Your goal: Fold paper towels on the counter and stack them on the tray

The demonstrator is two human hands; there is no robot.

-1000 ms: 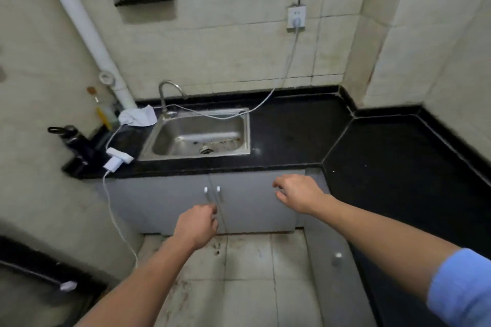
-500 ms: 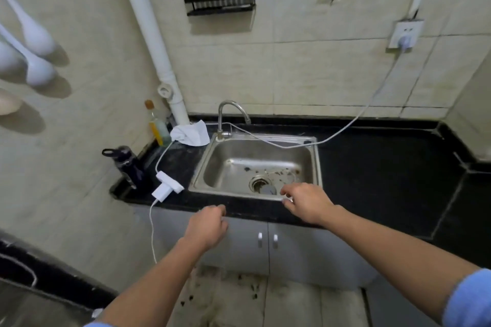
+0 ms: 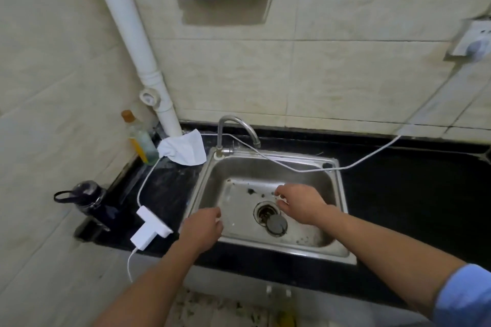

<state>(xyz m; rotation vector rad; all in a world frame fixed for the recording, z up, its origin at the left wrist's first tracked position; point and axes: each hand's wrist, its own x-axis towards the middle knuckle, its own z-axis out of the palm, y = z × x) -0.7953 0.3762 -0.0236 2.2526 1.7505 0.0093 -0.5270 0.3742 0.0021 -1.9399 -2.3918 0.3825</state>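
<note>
Head view: both hands are held over the sink (image 3: 343,202), and neither is in contact with any task item. The left hand (image 3: 202,228) is above the front-left rim, its fingers loosely curled and holding nothing. The right hand (image 3: 300,203) is above the basin near the drain strainer (image 3: 276,223), its fingers loosely bent and slightly apart, also holding nothing.

The only candidate task item in view is a crumpled white paper towel (image 3: 184,150). It lies on the black surface (image 3: 411,207) at the sink's back-left corner, beside the white pipe (image 3: 148,61) and the soap bottle (image 3: 140,141). No tray is visible.

A white cable (image 3: 372,158) runs across the back of the sink to a white adapter (image 3: 151,228) on the surface's front-left edge, next to a dark bottle (image 3: 90,199).

Assessment: the task has not started. The empty, forward-held hands suggest a reach toward the towel. The wide bare area on the right is probably the best folding zone.
</note>
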